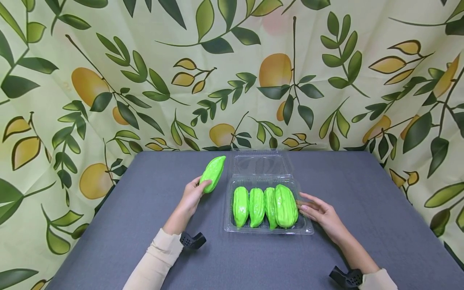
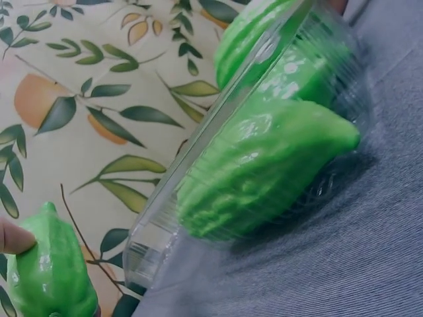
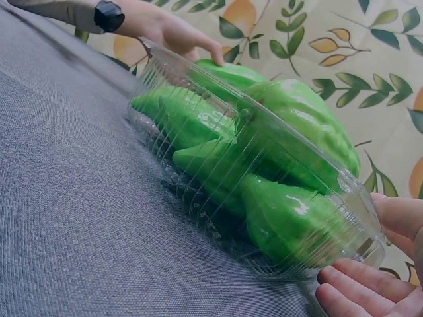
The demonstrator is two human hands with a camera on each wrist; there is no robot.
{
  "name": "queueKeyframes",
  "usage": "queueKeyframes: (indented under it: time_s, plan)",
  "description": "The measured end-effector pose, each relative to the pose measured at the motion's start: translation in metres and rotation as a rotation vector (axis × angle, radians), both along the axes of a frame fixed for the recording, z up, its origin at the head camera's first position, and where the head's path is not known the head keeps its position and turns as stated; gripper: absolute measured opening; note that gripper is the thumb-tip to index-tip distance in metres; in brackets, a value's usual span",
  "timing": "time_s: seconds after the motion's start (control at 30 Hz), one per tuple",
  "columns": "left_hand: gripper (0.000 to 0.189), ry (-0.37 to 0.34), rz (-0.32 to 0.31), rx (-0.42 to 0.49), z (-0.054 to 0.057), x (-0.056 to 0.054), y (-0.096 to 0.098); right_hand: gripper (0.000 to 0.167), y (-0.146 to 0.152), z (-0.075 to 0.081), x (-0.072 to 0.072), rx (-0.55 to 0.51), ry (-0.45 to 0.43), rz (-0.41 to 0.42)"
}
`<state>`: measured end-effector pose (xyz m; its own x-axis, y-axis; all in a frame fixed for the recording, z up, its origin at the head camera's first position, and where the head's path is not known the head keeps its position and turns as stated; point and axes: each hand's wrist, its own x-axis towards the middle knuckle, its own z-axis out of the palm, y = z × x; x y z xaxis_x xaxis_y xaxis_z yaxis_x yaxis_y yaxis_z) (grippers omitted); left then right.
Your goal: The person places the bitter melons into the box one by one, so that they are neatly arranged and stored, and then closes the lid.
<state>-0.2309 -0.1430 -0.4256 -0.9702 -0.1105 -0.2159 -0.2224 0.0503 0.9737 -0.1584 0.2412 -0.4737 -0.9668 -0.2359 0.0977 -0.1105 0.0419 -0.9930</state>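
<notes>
My left hand (image 1: 192,196) grips a bright green ridged gourd (image 1: 213,174), raised and tilted left of a clear plastic clamshell box (image 1: 268,231). The thumb presses its near side. Inside the box, several similar gourds (image 1: 241,207) lie lengthwise, side by side. A larger gourd (image 1: 286,206) at the right end sits higher than the others and rises above the rim in the right wrist view. My right hand (image 1: 322,217) is at the box's right side, fingers loosely extended, fingertips at the wall (image 3: 363,247). Whether they press on it, I cannot tell.
The box's clear lid (image 1: 261,164) is folded back, lying away from me towards the table's far edge. Grey cloth covers the table (image 1: 163,173). Behind it hangs a leaf-and-fruit patterned curtain (image 1: 232,100). Each wrist wears a black camera band (image 1: 193,241).
</notes>
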Motion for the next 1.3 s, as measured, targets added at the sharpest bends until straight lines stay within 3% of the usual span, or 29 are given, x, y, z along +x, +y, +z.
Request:
queueKeyframes:
  time_s: [0.77,1.3]
  plan:
    - [0.05,0.012,-0.096,-0.012,0.004,0.024,0.008,0.05,0.0,0.001,0.002,-0.006,0.01,0.008]
    - [0.048,0.059,-0.156,-0.073,0.01,0.035,0.012,0.052,-0.002,0.002,0.002,0.016,-0.005,-0.006]
